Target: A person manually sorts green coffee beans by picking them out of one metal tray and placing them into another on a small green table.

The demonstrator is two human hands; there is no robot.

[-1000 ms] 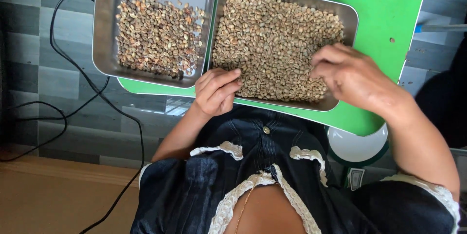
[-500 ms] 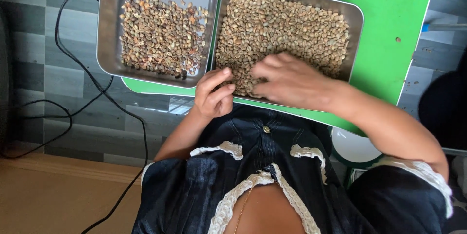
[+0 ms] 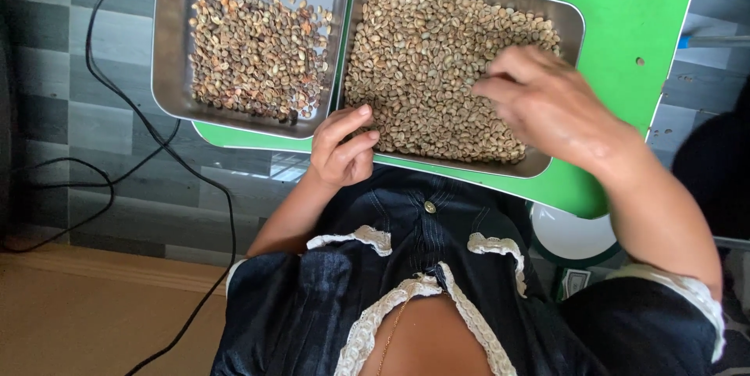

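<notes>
Left hand: I see my left hand [image 3: 341,149] loosely curled at the near rim of the right tray [image 3: 564,18], fingertips closed, apparently pinching a bean; I cannot tell for sure.
Right hand: my right hand [image 3: 547,102] is released, fingers spread low over the beans [image 3: 426,63].
Place: both trays sit on the green bench [image 3: 664,1]; the left tray [image 3: 168,40] is at its left edge.
Doing it well: I would sweep lightly, spreading the beans thin, and lift single ones.
Look: small, pale, oval; the darker beans [image 3: 250,55] are browner.

Right hand [image 3: 547,102] swept back rightward across pale beans [image 3: 422,71], fingers now lifted
</notes>
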